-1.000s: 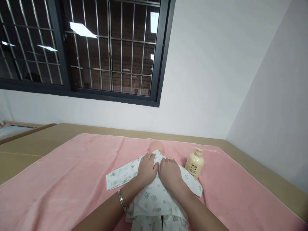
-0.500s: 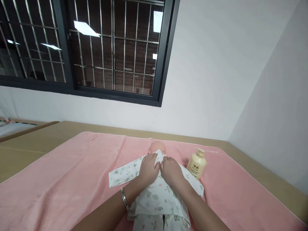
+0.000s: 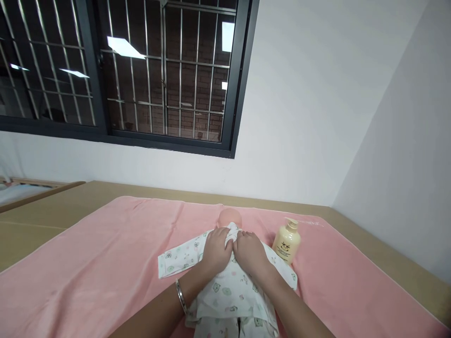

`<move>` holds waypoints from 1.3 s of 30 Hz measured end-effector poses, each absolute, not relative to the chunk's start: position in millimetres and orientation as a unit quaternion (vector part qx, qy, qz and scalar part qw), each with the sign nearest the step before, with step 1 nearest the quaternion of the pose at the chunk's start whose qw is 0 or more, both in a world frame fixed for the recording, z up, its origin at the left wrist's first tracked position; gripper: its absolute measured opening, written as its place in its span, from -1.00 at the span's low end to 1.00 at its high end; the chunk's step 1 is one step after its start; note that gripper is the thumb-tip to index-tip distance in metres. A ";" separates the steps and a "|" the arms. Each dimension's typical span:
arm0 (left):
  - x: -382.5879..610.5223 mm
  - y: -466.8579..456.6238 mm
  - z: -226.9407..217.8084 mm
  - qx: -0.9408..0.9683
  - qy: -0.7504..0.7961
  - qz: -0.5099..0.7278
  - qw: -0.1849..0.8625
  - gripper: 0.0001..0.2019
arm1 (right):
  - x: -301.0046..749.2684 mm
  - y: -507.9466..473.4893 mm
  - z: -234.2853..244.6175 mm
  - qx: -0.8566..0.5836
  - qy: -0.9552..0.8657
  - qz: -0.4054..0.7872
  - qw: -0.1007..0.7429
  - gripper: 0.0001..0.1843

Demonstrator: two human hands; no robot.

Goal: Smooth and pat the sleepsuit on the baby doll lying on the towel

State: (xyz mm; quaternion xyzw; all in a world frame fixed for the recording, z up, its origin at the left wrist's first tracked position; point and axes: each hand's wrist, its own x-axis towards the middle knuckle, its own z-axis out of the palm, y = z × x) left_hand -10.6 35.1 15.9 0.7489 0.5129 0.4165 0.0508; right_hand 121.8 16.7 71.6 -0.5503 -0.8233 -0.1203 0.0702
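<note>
White-walled rm w/ a barred, dark window point(image 3: 165, 84); below it, a pink blanket point(image 3: 105, 263) spread on a tan table point(image 3: 45, 211). Doll point(image 3: 230, 277) lies mid-blanket, bare round head point(image 3: 229, 217) pointing to the wall point(image 3: 299, 117); face up or down, can't tell. Clothes, as far as seen, are on: white patterned top point(image 3: 225, 298), sleeves spread wide, matching trousers point(image 3: 218, 328) partly out of frame. Whether anything needs fastening or straightening can't be told, b/c hands cover the upper top. L hand point(image 3: 217, 249) (bracelet point(image 3: 181, 295) on wrist) & R hand point(image 3: 250, 252) lie there, thumbs nearly meeting, fingers slightly bent; resting or gripping cloth, can't tell. Yellow pump bottle point(image 3: 287, 241), untouched, stands just beyond the R-side sleeve.
</note>
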 end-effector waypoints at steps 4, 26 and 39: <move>-11.7 35.9 17.5 0.758 0.517 0.394 0.060 -0.63 | 119.6 11.4 74.7 -0.539 -0.829 -0.146 0.041 -0.66; -9.7 33.4 24.8 0.748 0.542 0.377 0.072 -0.66 | 129.7 20.9 77.0 -0.565 -0.820 -0.049 0.081 -0.63; -10.8 34.2 21.8 0.753 0.531 0.382 0.065 -0.65 | 126.6 17.7 79.9 -0.577 -0.811 -0.053 0.083 -0.63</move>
